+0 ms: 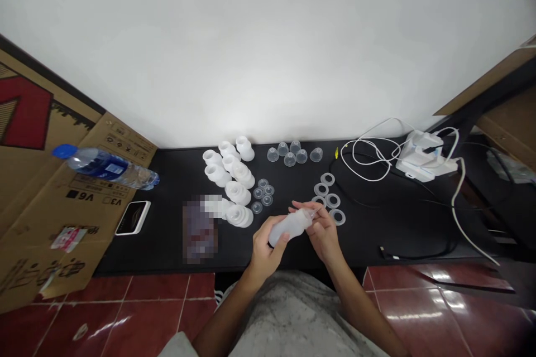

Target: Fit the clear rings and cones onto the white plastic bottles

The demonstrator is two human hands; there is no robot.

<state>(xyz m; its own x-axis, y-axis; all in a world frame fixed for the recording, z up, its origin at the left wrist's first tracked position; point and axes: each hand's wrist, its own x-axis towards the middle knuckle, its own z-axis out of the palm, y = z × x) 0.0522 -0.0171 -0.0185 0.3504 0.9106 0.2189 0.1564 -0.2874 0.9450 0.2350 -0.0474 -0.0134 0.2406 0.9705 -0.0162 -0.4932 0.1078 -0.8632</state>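
Observation:
My left hand (267, 248) is wrapped round the body of a translucent white baby bottle (288, 227), which lies tilted with its top toward the right. At that end, the fingers of my right hand (325, 237) close about a clear nipple (310, 212). Just beyond my right hand lie several clear flat rings (333, 201), one partly covered by the fingers. Left of the hands are small clear nipples (263, 192) in a cluster. White bottles (238, 193) stand in rows farther left, some with tops on. Clear dome caps (290, 159) sit near the wall.
A white phone box (133, 217) and a water bottle (106, 168) are at the left, by a large cardboard box (37, 206). On the right, white cables (368, 178) run from a power strip (425, 156). The black table's (167, 256) front edge is close to my body.

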